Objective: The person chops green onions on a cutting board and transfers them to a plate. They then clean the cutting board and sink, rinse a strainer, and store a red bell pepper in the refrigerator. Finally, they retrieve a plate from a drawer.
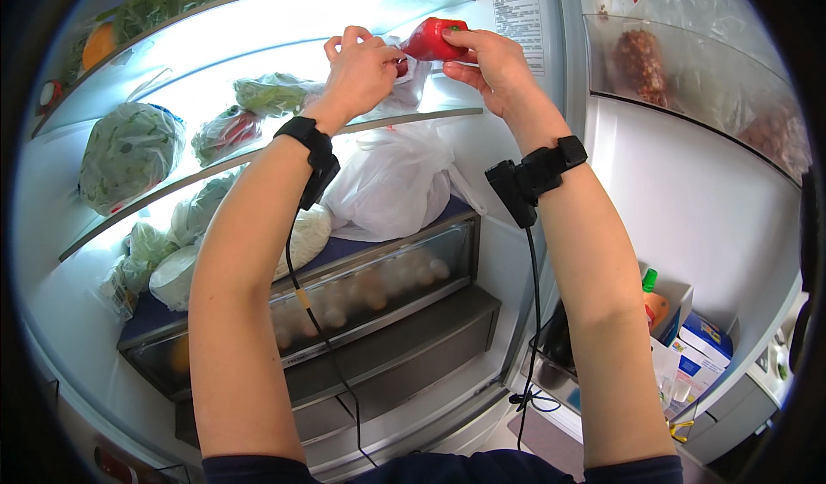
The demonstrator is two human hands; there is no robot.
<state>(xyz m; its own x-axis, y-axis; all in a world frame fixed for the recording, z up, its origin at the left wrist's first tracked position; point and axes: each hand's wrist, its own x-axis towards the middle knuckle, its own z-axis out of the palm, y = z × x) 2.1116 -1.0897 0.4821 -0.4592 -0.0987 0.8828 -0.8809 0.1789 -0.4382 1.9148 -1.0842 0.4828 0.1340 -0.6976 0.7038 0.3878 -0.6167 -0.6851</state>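
Observation:
Inside an open refrigerator, my right hand (493,64) holds a red bell pepper (427,40) by its stem end. Close to the pepper's left tip is my left hand (362,71), its fingers bent at a translucent plastic bag (410,87) with a dark red item (401,67) at its opening. The bag is over the middle glass shelf, partly hidden by my left hand. Left of it on the same shelf lie a bagged green vegetable (270,94), a bag with something red (229,134) and a large bagged leafy vegetable (132,155).
Beneath the shelf sit a white plastic bag (390,184) and other wrapped food, above a drawer (368,290) of round items. The door at right has a bin (697,90) of bagged food and a lower bin with boxes (697,361). Cables hang from both wrist straps.

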